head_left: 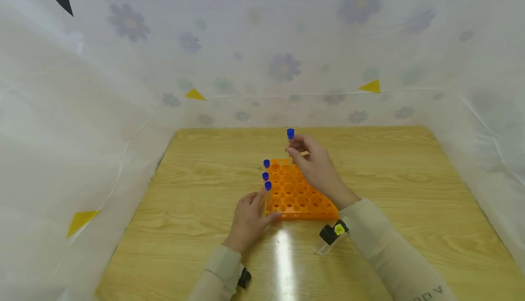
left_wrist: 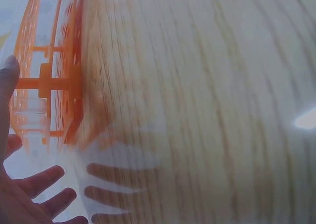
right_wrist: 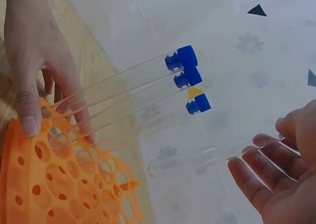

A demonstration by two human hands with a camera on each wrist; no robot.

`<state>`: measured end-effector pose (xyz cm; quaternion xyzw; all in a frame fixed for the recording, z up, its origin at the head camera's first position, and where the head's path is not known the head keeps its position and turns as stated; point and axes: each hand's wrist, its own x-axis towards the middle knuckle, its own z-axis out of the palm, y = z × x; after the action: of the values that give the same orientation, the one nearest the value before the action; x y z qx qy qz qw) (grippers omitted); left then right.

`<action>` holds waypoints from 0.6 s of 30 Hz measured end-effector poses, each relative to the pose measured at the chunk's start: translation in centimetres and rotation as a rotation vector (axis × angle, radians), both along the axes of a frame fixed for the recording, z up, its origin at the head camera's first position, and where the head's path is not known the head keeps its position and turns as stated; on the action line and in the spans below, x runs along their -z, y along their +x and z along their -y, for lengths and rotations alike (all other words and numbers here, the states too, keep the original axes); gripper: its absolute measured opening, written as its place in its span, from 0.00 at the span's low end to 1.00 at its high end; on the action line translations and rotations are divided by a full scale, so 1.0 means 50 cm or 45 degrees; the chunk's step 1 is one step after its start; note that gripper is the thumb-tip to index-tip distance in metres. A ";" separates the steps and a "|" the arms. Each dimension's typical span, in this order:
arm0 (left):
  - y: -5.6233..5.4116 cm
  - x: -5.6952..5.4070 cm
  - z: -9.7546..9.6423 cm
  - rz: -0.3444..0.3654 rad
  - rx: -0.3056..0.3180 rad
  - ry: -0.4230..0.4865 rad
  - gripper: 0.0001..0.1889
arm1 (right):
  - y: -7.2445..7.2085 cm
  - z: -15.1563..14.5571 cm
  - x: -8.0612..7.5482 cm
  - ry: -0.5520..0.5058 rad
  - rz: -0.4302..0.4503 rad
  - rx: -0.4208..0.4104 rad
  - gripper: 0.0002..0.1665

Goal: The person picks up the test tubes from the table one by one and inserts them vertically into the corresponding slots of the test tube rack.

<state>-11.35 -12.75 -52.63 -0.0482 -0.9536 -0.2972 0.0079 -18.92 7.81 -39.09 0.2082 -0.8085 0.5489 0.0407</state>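
My right hand [head_left: 317, 166] pinches a clear test tube with a blue cap [head_left: 290, 133] above the far side of the orange test tube rack [head_left: 303, 216]. In the right wrist view this tube [right_wrist: 197, 157] slants, its rounded bottom apart from the rack; the fingers hide its cap there. Three more blue-capped tubes [right_wrist: 123, 81] stand along the rack's left edge. My left hand [head_left: 249, 216] rests at the near left corner, thumb against the front and fingers along the side. From the left wrist, the other fingers [left_wrist: 42, 182] are spread and fairly straight.
The rack stands on a wood-grain table [head_left: 193, 191] enclosed by pale flowered sheeting [head_left: 246, 64]. A black wrist camera [head_left: 328, 235] hangs below the right cuff, with a clear piece beside it. Another black device [head_left: 244, 278] shows at the left cuff.
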 end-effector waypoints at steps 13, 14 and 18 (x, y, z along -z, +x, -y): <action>0.006 0.003 0.013 -0.032 0.020 -0.019 0.44 | -0.038 0.064 0.014 0.027 0.015 -0.047 0.18; 0.007 0.002 0.013 -0.040 0.022 -0.021 0.43 | -0.041 0.068 0.015 0.037 0.015 -0.046 0.18; 0.007 0.000 0.011 -0.014 0.008 -0.031 0.44 | -0.049 0.079 0.024 0.069 0.032 -0.060 0.18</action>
<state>-10.99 -13.28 -52.62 -0.0527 -0.9569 -0.2854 0.0115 -21.36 3.86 -40.28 0.2211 -0.8184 0.5303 0.0120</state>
